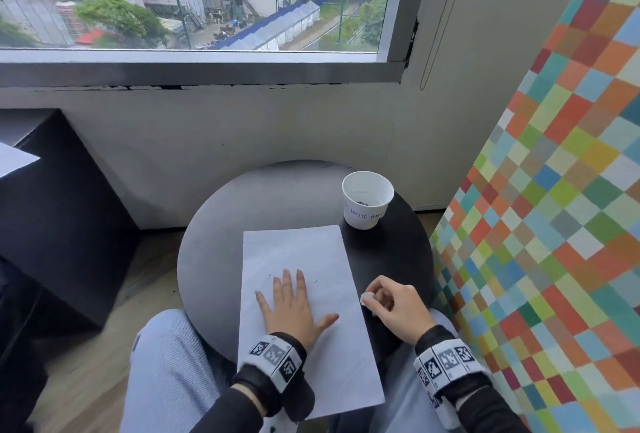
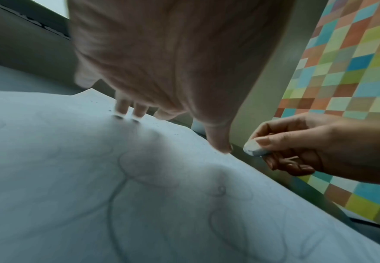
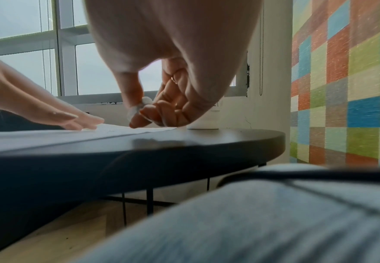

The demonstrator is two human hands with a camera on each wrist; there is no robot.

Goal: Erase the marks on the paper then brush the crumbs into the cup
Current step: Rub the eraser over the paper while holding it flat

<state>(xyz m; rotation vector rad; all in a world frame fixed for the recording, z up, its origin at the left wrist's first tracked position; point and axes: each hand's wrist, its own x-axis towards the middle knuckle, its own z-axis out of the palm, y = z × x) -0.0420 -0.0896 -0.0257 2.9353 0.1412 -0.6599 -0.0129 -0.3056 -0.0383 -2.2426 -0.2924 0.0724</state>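
A white sheet of paper (image 1: 304, 311) lies on the round dark table (image 1: 214, 242), its near end hanging over the table's edge. My left hand (image 1: 291, 301) lies flat on it with fingers spread, pressing it down. A few dark eraser crumbs (image 1: 315, 281) sit just beyond my fingertips. Faint pencil loops (image 2: 126, 170) show on the paper in the left wrist view. My right hand (image 1: 388, 301) hovers just off the paper's right edge and pinches a small white eraser (image 1: 367, 298) between thumb and forefinger. The white paper cup (image 1: 367, 202), labelled waste basket, stands at the table's far right with dark crumbs inside.
A wall of coloured squares (image 1: 554, 225) rises close on the right. A dark block (image 1: 59, 211) stands to the left with another white sheet (image 1: 14, 159) on it. My knees in light jeans (image 1: 169, 373) sit under the table's near edge. A window runs behind.
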